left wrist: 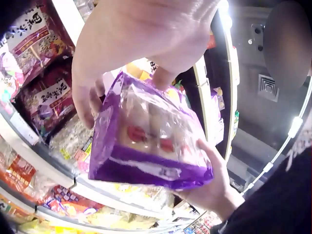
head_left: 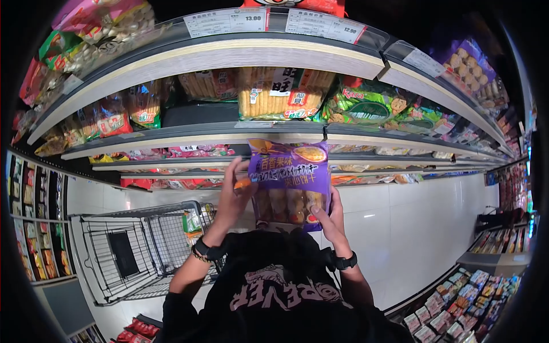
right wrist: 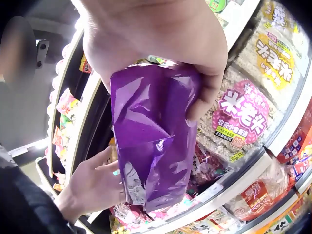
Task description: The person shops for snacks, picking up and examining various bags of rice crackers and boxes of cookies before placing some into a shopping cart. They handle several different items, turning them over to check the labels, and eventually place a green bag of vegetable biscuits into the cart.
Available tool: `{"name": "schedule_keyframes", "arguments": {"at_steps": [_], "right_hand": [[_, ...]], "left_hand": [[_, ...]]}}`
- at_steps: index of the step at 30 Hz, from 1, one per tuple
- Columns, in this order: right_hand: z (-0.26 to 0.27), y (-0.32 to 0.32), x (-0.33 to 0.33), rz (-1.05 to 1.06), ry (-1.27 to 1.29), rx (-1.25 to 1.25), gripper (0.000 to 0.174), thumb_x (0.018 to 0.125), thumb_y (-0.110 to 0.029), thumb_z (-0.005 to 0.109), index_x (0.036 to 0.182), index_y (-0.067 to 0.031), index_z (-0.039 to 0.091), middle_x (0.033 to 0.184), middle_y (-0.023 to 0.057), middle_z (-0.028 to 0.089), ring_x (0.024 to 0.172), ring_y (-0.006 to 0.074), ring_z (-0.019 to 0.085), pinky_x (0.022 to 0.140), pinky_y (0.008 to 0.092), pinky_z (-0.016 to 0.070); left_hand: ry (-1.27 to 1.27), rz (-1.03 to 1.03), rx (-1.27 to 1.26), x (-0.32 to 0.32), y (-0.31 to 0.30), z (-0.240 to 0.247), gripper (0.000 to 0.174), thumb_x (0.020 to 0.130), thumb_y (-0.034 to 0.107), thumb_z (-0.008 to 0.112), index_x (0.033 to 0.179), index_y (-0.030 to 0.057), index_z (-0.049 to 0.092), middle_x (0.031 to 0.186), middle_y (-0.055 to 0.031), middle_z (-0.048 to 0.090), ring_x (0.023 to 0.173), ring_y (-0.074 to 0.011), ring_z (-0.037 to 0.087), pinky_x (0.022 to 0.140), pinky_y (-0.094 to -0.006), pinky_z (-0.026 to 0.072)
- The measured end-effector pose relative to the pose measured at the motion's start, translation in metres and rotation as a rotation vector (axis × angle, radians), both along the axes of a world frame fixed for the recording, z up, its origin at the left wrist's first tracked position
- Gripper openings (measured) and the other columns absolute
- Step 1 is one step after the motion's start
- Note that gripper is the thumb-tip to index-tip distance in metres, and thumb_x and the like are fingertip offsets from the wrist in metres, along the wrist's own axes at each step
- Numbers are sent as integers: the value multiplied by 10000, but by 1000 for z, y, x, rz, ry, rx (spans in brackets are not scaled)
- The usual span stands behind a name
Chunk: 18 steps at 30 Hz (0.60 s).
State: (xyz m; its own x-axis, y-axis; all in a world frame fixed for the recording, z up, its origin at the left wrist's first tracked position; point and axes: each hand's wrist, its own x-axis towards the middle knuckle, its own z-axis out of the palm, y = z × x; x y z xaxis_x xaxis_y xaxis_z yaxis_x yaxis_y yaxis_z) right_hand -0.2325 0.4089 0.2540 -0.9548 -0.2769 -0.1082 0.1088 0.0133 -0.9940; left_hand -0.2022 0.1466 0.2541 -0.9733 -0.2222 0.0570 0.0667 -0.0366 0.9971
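Note:
A purple bag of sandwich cookies (head_left: 291, 177), with a clear window over the round cookies, is held up in front of the body. My right hand (head_left: 330, 216) grips its lower right side, thumb on the front; the right wrist view shows those fingers bent around the purple back. At the bag's left edge, my left hand (head_left: 231, 194) has loosely extended fingers pointing up. Left fingertips show right at the bag's edge in the right wrist view. A small orange patch (head_left: 242, 183) shows beside those fingers.
Shelves ahead hold snack packs, including rice crackers (head_left: 283, 94) and green Kara bags (head_left: 363, 106). A wire shopping cart (head_left: 143, 240) with a few packs stands on the left floor. Boxed goods (head_left: 457, 303) lie at lower right.

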Motion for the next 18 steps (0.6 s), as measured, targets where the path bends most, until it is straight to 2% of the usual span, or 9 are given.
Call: {"name": "schedule_keyframes", "arguments": {"at_steps": [2, 4, 6, 8, 11, 13, 18], "right_hand": [[4, -7, 3, -54, 33, 39, 737, 795, -234, 739, 1384, 12, 372, 1220, 152, 580, 1132, 230, 560, 1002, 366, 420], [7, -13, 5, -56, 58, 142, 749, 781, -210, 760, 1378, 20, 370, 1178, 155, 608, 1095, 233, 589, 974, 359, 445], [13, -22, 8, -48, 77, 154, 733, 790, -191, 749, 1380, 19, 369, 1211, 152, 581, 1130, 230, 562, 1002, 363, 422], [16, -30, 11, -36, 95, 169, 718, 799, -171, 739, 1383, 18, 367, 1245, 149, 554, 1165, 228, 535, 1030, 367, 400], [17, -39, 11, -22, 121, 196, 720, 792, -151, 744, 1382, 17, 367, 1231, 146, 563, 1160, 223, 535, 1028, 362, 399], [17, -42, 10, -46, 148, 217, 750, 771, -181, 793, 1359, 27, 377, 1169, 171, 622, 1088, 231, 609, 961, 362, 461], [19, -46, 7, -56, 160, 224, 736, 775, -176, 790, 1353, 29, 384, 1169, 168, 624, 1087, 226, 608, 960, 358, 463]], "left_hand": [[-141, -108, -13, 18, 4, -15, 802, 898, 41, 657, 1521, 73, 154, 1410, -136, 440, 1248, -235, 488, 952, -337, 482], [-165, -114, -55, 29, 12, -23, 838, 892, 52, 667, 1530, 75, 125, 1407, -137, 435, 1257, -238, 475, 946, -344, 485], [-187, -116, -93, 32, 11, -27, 874, 886, 63, 678, 1538, 77, 96, 1404, -138, 429, 1265, -240, 463, 940, -352, 488], [-139, -100, -15, 33, 9, -28, 923, 875, 78, 693, 1547, 81, 60, 1396, -146, 418, 1282, -241, 442, 939, -376, 496], [-125, -110, -37, 30, -2, -27, 929, 875, 85, 693, 1549, 85, 53, 1391, -150, 413, 1283, -245, 440, 926, -381, 513], [-143, -103, -5, 28, -5, -20, 925, 878, 88, 689, 1549, 87, 52, 1395, -149, 410, 1285, -243, 439, 927, -375, 516], [-165, -109, 52, 24, -9, -15, 918, 882, 89, 684, 1552, 91, 57, 1406, -145, 404, 1291, -239, 438, 917, -360, 525]]}}
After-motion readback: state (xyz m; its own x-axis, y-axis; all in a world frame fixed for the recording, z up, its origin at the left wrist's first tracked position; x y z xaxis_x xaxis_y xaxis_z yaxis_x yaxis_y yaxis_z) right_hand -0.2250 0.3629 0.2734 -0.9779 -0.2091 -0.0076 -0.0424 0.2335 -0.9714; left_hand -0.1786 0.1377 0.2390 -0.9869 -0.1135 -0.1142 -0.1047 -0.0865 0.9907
